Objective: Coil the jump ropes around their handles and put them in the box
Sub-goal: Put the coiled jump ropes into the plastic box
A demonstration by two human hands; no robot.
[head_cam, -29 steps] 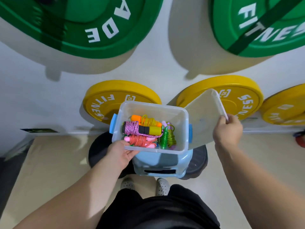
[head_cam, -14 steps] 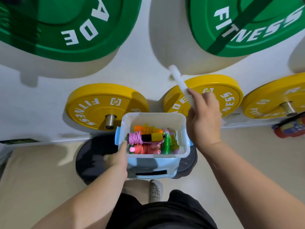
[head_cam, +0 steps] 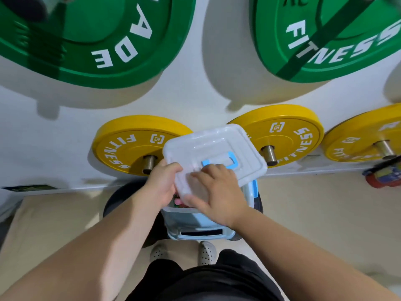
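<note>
The white translucent lid (head_cam: 217, 146) with a blue handle lies tilted over the clear plastic box (head_cam: 249, 192), covering most of its opening. My left hand (head_cam: 161, 185) grips the lid's near left edge. My right hand (head_cam: 214, 194) rests on top of the lid, thumb curled at its near corner. Only a sliver of the coiled jump ropes (head_cam: 178, 202), pink and green, shows under the lid at the box's near left corner. The box stands on a light blue stool (head_cam: 195, 227).
Yellow weight plates (head_cam: 121, 146) (head_cam: 288, 135) hang on pegs low on the white wall, green plates (head_cam: 91, 40) above them. A black plate (head_cam: 117, 198) lies on the floor under the stool. My feet (head_cam: 204, 253) stand by the stool. A red object (head_cam: 384, 177) sits at the far right.
My right hand swung the lid from upright beside the box down over its opening. My left hand left the box's rim and took the lid's left edge. The ropes are now mostly hidden.
</note>
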